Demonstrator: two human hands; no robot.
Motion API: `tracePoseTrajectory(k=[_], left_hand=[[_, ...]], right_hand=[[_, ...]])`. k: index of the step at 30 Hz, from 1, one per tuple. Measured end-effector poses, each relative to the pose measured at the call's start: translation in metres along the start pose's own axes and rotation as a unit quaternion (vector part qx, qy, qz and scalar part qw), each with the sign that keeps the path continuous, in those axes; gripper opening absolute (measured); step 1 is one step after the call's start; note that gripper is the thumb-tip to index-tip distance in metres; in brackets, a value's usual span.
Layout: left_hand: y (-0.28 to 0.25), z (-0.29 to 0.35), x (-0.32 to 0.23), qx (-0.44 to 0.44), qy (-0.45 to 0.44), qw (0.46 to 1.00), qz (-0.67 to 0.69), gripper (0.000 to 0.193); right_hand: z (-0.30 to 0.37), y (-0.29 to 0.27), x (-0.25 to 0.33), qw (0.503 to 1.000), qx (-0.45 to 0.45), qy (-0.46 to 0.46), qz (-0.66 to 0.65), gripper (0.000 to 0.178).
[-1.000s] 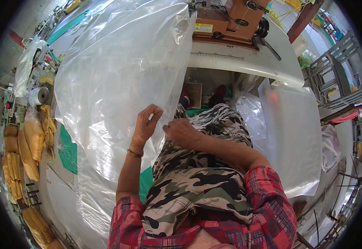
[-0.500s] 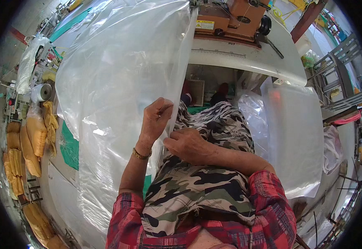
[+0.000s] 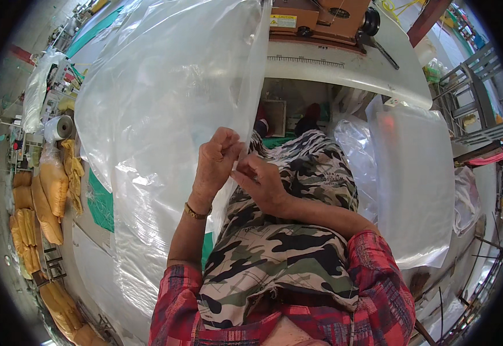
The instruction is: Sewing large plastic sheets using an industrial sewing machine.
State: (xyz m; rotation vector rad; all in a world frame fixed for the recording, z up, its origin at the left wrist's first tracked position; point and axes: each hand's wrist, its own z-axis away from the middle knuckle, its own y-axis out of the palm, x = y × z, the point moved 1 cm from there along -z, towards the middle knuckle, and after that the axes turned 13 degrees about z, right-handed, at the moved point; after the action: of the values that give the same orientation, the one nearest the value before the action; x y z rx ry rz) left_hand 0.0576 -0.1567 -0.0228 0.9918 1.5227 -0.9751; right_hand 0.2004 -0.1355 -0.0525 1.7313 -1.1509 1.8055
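A big sheet of clear plastic film (image 3: 165, 115) drapes from the white machine table down across my left side, its right edge running to my hands. My left hand (image 3: 216, 158) is closed in a pinch on that edge, a watch on its wrist. Close beside it my right hand (image 3: 263, 181) has thumb and fingers curled together at the same edge, the fingertips nearly touching the left ones. Whether the film is one layer or folded there I cannot make out. Below the hands lies the camouflage apron (image 3: 280, 248) on my lap.
A brown sewing machine (image 3: 326, 23) stands on the white table (image 3: 343, 75) ahead. On the right hangs a stack of clear plastic sheets (image 3: 415, 184), with crumpled film (image 3: 355, 153) beside it. Yellow stuffed bags (image 3: 50, 190) and a film roll (image 3: 61, 127) are at left.
My right hand has moved up and slightly right along the film's edge, its fingers lifting and turning. My left hand has shifted slightly up, still at the edge.
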Motion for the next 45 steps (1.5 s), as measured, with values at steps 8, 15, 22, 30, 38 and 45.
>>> tracePoseTrajectory(k=[8,15,22,30,38,45], left_hand=[[-0.007,0.002,0.005,0.029,-0.004,0.994,-0.104,0.007],[-0.014,-0.007,0.013,0.021,0.003,1.0,-0.012,0.008],[-0.014,-0.004,0.005,0.048,0.009,0.997,-0.063,0.007],[-0.016,0.0,-0.005,0.066,0.016,0.994,-0.083,0.01],[-0.013,0.004,-0.011,0.066,-0.029,0.995,-0.062,0.01],[-0.017,0.015,-0.021,-0.036,0.006,0.991,-0.129,0.012]], right_hand=[[-0.005,0.004,-0.004,0.965,-0.025,-0.13,0.225,0.022],[-0.005,0.003,-0.005,0.881,0.001,-0.308,0.36,0.019],[-0.007,0.005,-0.001,0.869,0.023,-0.325,0.373,0.016],[-0.007,0.004,0.004,0.87,0.046,-0.329,0.364,0.014],[-0.014,0.005,0.008,0.817,0.082,-0.378,0.427,0.014],[-0.049,-0.023,-0.034,0.915,-0.026,-0.319,0.245,0.019]])
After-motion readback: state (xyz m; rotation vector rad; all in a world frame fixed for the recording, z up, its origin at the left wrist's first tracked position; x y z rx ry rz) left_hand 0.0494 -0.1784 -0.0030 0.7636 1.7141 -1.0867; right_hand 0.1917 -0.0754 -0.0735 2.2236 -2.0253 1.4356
